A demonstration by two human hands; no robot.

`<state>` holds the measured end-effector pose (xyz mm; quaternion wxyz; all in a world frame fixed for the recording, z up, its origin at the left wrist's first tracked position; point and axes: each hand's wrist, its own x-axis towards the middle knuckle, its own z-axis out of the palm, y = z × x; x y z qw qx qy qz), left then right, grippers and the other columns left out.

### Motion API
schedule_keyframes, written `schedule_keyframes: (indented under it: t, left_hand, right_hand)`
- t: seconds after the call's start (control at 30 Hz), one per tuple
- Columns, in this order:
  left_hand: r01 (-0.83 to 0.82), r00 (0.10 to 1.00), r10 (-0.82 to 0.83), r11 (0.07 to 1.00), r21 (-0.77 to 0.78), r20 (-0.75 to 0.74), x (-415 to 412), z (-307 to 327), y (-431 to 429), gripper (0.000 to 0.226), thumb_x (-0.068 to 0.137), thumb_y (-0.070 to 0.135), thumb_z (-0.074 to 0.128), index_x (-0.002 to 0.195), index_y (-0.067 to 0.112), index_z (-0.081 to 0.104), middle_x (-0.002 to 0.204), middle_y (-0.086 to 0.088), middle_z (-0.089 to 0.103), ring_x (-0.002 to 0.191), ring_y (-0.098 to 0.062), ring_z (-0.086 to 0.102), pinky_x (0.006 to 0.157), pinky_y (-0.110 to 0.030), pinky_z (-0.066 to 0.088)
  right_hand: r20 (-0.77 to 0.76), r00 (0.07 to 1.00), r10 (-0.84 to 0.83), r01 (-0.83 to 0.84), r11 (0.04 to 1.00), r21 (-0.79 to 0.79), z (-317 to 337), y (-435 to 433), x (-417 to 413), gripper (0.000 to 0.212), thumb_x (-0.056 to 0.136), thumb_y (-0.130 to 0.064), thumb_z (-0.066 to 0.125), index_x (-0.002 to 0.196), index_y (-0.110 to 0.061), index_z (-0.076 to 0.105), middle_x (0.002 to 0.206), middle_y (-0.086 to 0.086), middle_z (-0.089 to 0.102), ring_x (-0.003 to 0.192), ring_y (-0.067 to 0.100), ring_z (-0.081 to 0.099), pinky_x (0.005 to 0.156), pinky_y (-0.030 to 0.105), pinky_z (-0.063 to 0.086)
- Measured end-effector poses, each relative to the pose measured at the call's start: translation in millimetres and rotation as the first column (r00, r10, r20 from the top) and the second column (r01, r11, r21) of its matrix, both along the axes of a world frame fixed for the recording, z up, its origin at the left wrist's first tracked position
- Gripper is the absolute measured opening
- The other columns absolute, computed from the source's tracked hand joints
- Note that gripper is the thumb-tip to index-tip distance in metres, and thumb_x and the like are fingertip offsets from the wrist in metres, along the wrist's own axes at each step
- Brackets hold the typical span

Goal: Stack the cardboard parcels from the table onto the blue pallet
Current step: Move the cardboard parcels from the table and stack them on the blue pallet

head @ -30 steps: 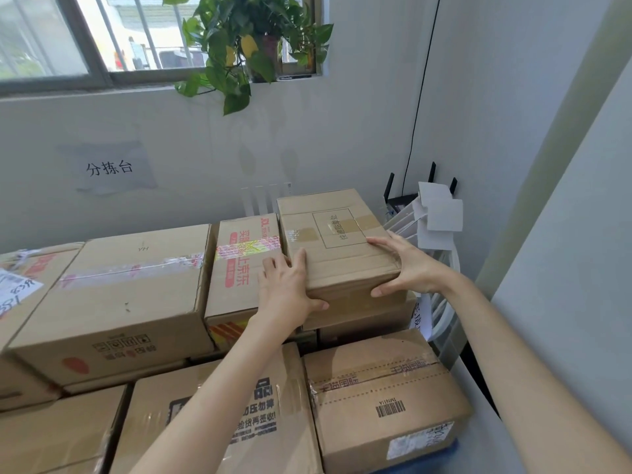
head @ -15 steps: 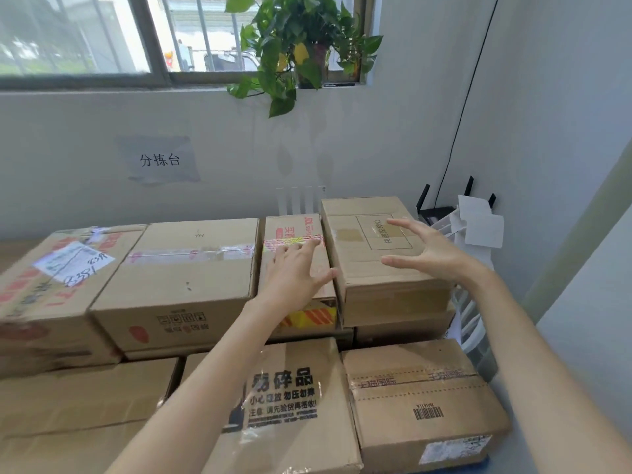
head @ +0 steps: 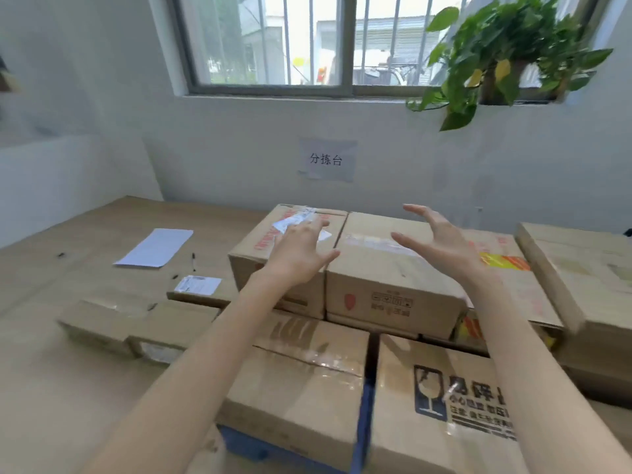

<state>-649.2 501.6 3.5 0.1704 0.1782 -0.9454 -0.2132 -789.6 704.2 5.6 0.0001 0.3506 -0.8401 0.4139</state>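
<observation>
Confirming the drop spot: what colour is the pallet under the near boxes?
Blue; the pallet shows below the near parcels in the head view.

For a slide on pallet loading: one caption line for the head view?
Left hand and right hand, both open, reach over cardboard parcels stacked on the blue pallet.

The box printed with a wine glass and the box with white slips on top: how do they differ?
The wine-glass box sits in the lower layer, nearest the camera; the slip box stands higher, further back. The wine-glass box has black print; the slip box has red. Both are brown cardboard.
</observation>
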Motion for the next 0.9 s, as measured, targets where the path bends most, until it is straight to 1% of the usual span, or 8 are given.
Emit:
schedule_keyframes:
  t: [0.07,0.17,0.3,0.4,0.5,0.63,0.77,0.9]
  left_hand:
    - [-0.051,0.999,0.051,0.999,-0.012,0.008,34,1,-44,0.058,0.087,0.041,0.062,0.139,0.023,0.044,0.140,0.002,0.050,0.131,-0.023,0.042,0.106,-0.041,0.034]
    - [-0.129,0.991,0.130,0.991,-0.039,0.033,85,1,-108,0.057,0.088,0.042,0.061,0.139,0.023,0.044,0.137,-0.001,0.052,0.128,-0.023,0.044,0.104,-0.042,0.037]
    - [-0.205,0.978,0.206,0.979,-0.021,0.036,150,-6,-187,0.056,0.089,0.043,0.059,0.139,0.024,0.043,0.138,0.002,0.052,0.128,-0.021,0.046,0.103,-0.043,0.039]
    - [-0.258,0.966,0.257,0.966,0.004,0.037,194,-11,-242,0.056,0.088,0.042,0.060,0.139,0.023,0.044,0.137,0.001,0.053,0.128,-0.020,0.046,0.103,-0.045,0.039]
    - [-0.309,0.951,0.308,0.951,0.032,0.038,232,-18,-295,0.054,0.090,0.040,0.058,0.138,0.021,0.045,0.138,-0.001,0.052,0.129,-0.021,0.044,0.104,-0.046,0.038]
    - [-0.391,0.920,0.388,0.916,0.089,0.052,273,-38,-363,0.053,0.090,0.040,0.058,0.138,0.020,0.046,0.138,0.001,0.052,0.127,-0.018,0.046,0.103,-0.043,0.040]
    - [-0.455,0.889,0.443,0.883,0.118,0.114,301,-63,-432,0.054,0.089,0.039,0.058,0.138,0.020,0.046,0.138,-0.001,0.053,0.127,-0.021,0.047,0.103,-0.042,0.040]
    - [-0.476,0.875,0.454,0.870,0.127,0.170,315,-95,-503,0.053,0.090,0.037,0.058,0.138,0.018,0.047,0.138,-0.002,0.052,0.129,-0.021,0.045,0.105,-0.044,0.038]
  right_hand:
    - [0.012,0.999,0.035,-0.035,0.999,-0.033,-2,-52,27,0.061,0.086,-0.046,0.065,0.141,-0.032,0.042,0.147,-0.008,0.040,0.136,0.014,0.035,0.098,0.025,0.028]
    - [0.021,0.996,0.090,-0.088,0.994,-0.069,-8,-126,67,0.060,0.086,-0.047,0.066,0.140,-0.032,0.044,0.144,-0.006,0.045,0.132,0.014,0.041,0.096,0.027,0.031]
    - [0.065,0.985,0.157,-0.150,0.983,-0.107,-14,-216,121,0.059,0.088,-0.043,0.065,0.140,-0.031,0.043,0.144,-0.006,0.044,0.134,0.013,0.036,0.098,0.028,0.029]
    - [0.057,0.977,0.205,-0.200,0.976,-0.080,-19,-278,156,0.059,0.088,-0.044,0.064,0.141,-0.031,0.042,0.144,-0.009,0.044,0.131,0.008,0.037,0.098,0.025,0.029]
    - [0.056,0.966,0.251,-0.248,0.967,-0.063,-25,-340,183,0.060,0.087,-0.044,0.065,0.140,-0.029,0.043,0.143,-0.006,0.045,0.133,0.013,0.039,0.102,0.026,0.030]
    - [0.101,0.942,0.320,-0.317,0.948,-0.039,-47,-417,212,0.061,0.086,-0.046,0.065,0.141,-0.031,0.042,0.144,-0.006,0.044,0.133,0.013,0.038,0.107,0.033,0.031]
    - [0.150,0.918,0.367,-0.368,0.930,-0.023,-77,-495,236,0.060,0.086,-0.046,0.066,0.140,-0.034,0.042,0.143,-0.008,0.043,0.133,0.011,0.037,0.101,0.029,0.031]
    - [0.216,0.900,0.378,-0.384,0.923,-0.017,-115,-567,252,0.060,0.086,-0.039,0.068,0.140,-0.030,0.043,0.145,-0.006,0.042,0.134,0.011,0.036,0.102,0.029,0.031]
